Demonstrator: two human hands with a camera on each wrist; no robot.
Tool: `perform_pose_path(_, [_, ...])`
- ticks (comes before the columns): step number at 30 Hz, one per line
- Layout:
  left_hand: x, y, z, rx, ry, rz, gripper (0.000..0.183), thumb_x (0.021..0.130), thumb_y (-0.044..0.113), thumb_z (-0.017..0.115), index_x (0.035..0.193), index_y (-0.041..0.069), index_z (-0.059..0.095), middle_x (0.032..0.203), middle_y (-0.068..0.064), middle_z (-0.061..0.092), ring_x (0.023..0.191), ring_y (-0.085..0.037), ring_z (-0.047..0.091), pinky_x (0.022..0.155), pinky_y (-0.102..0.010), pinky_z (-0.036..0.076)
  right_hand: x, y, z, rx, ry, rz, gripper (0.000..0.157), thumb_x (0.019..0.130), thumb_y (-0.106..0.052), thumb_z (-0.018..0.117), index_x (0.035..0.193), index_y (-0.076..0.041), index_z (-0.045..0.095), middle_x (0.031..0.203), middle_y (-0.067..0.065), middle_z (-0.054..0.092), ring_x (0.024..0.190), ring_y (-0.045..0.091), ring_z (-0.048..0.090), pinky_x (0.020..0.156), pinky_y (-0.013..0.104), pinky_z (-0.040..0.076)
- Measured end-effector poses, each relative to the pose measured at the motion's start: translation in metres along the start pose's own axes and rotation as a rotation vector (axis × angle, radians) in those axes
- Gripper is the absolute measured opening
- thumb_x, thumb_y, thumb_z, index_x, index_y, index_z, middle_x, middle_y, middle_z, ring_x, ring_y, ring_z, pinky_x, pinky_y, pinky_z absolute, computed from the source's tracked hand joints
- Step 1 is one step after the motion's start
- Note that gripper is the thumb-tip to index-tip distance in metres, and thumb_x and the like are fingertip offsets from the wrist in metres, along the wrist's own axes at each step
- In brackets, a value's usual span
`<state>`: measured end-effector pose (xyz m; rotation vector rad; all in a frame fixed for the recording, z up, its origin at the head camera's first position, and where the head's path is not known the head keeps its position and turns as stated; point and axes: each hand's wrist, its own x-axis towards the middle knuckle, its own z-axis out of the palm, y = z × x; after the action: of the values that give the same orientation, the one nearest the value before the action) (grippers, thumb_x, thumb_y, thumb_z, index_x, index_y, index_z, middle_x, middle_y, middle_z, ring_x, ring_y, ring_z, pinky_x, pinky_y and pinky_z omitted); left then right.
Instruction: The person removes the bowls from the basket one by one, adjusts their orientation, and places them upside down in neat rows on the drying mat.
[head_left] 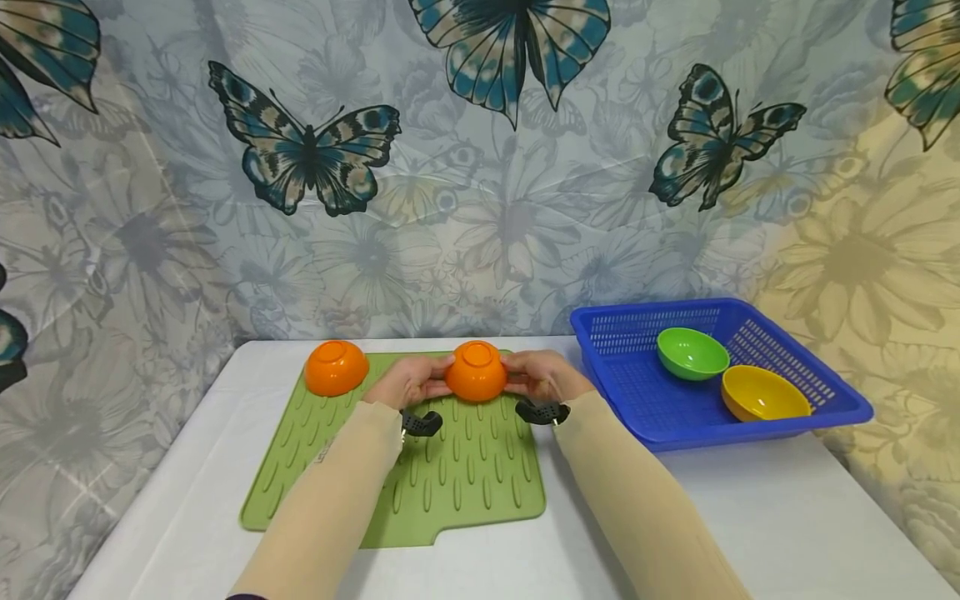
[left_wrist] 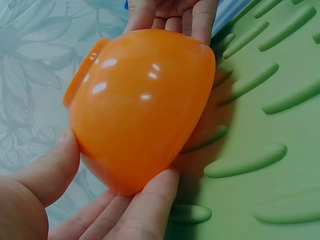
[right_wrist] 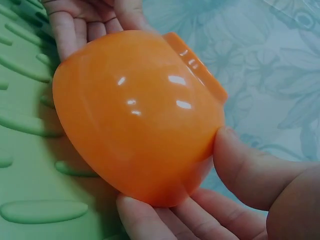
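Note:
An upside-down orange bowl (head_left: 476, 372) is held between both hands over the far right part of a green drying mat (head_left: 465, 492). My left hand (head_left: 411, 379) grips its left side, thumb near the foot ring and fingers at the rim in the left wrist view. On the opposite side my right hand (head_left: 546, 375) pinches it the same way, thumb on the wall and fingers (right_wrist: 142, 217) under the rim. The bowl hangs close over the mat's ridges, its shadow falling on them. A second orange bowl (head_left: 335, 368) lies upside down at the mat's far left corner.
To the right stands a blue plastic basket (head_left: 615, 367) with slotted walls. It holds a green bowl (head_left: 692, 354) and a yellow bowl (head_left: 763, 393), both with their openings up. A white cloth (head_left: 172, 508) covers the table, and a butterfly-print curtain (head_left: 480, 208) hangs behind it.

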<state>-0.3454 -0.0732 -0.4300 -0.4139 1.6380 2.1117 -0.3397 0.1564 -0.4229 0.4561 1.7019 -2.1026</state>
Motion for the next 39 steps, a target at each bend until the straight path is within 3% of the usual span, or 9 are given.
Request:
perform_pose_path(6, [0.003, 0.000, 0.000, -0.021, -0.002, -0.006, 0.041, 0.098, 0.008, 0.065, 0.133, -0.009, 0.055, 0.127, -0.029, 0.059, 0.108, -0.041, 0.063, 0.084, -0.042, 0.057, 0.003, -0.002, -0.002, 0.032, 0.019, 0.012, 0.047, 0.099, 0.000, 0.060, 0.144, 0.007, 0.046, 0.133, 0.020, 0.056, 0.100, 0.027, 0.065, 0.089, 0.039, 0.055])
perform_pose_path(10, [0.004, 0.000, 0.000, -0.029, 0.004, -0.004, 0.038, 0.098, 0.005, 0.064, 0.131, -0.010, 0.055, 0.124, -0.028, 0.060, 0.107, -0.039, 0.064, 0.084, -0.042, 0.057, 0.006, -0.001, -0.005, 0.036, 0.024, 0.023, 0.049, 0.098, 0.004, 0.059, 0.145, 0.006, 0.046, 0.138, 0.022, 0.053, 0.107, 0.028, 0.064, 0.090, 0.039, 0.054])
perform_pose_path(17, [0.004, -0.001, 0.000, 0.021, 0.049, 0.038, 0.032, 0.094, 0.001, 0.068, 0.123, -0.012, 0.061, 0.109, -0.024, 0.066, 0.092, -0.031, 0.069, 0.079, -0.036, 0.059, 0.008, 0.001, -0.007, 0.029, 0.045, 0.006, 0.048, 0.096, 0.007, 0.060, 0.143, 0.006, 0.048, 0.136, 0.023, 0.055, 0.099, 0.026, 0.068, 0.087, 0.037, 0.055])
perform_pose_path(23, [0.000, 0.002, 0.004, 0.116, 0.099, 0.099, 0.032, 0.090, 0.000, 0.073, 0.118, -0.013, 0.063, 0.109, -0.021, 0.068, 0.089, -0.026, 0.070, 0.078, -0.032, 0.058, 0.008, 0.001, -0.004, 0.015, 0.081, -0.038, 0.049, 0.094, 0.009, 0.062, 0.141, 0.009, 0.049, 0.135, 0.025, 0.056, 0.085, 0.023, 0.070, 0.086, 0.037, 0.055])
perform_pose_path(32, [-0.002, 0.001, 0.006, 0.193, 0.199, 0.191, 0.038, 0.084, 0.001, 0.079, 0.116, -0.013, 0.064, 0.115, -0.022, 0.067, 0.098, -0.029, 0.070, 0.079, -0.031, 0.058, 0.007, 0.004, 0.002, -0.009, 0.174, -0.097, 0.046, 0.091, 0.010, 0.066, 0.135, 0.007, 0.056, 0.128, 0.023, 0.060, 0.102, 0.026, 0.067, 0.085, 0.033, 0.056])
perform_pose_path(36, [-0.006, 0.000, 0.006, 0.224, 0.232, 0.215, 0.037, 0.087, 0.005, 0.078, 0.117, -0.011, 0.065, 0.116, -0.021, 0.067, 0.099, -0.029, 0.070, 0.084, -0.034, 0.057, 0.007, 0.006, 0.003, -0.029, 0.215, -0.140, 0.040, 0.090, 0.008, 0.067, 0.129, 0.009, 0.061, 0.124, 0.022, 0.061, 0.101, 0.026, 0.065, 0.086, 0.033, 0.056])
perform_pose_path(39, [-0.008, 0.001, 0.003, 0.147, 0.204, 0.191, 0.043, 0.093, 0.012, 0.073, 0.127, -0.011, 0.059, 0.120, -0.023, 0.066, 0.104, -0.030, 0.068, 0.089, -0.036, 0.055, 0.003, 0.004, 0.002, 0.015, 0.222, -0.152, 0.038, 0.093, 0.003, 0.063, 0.130, 0.009, 0.059, 0.127, 0.023, 0.060, 0.108, 0.029, 0.062, 0.091, 0.035, 0.054])
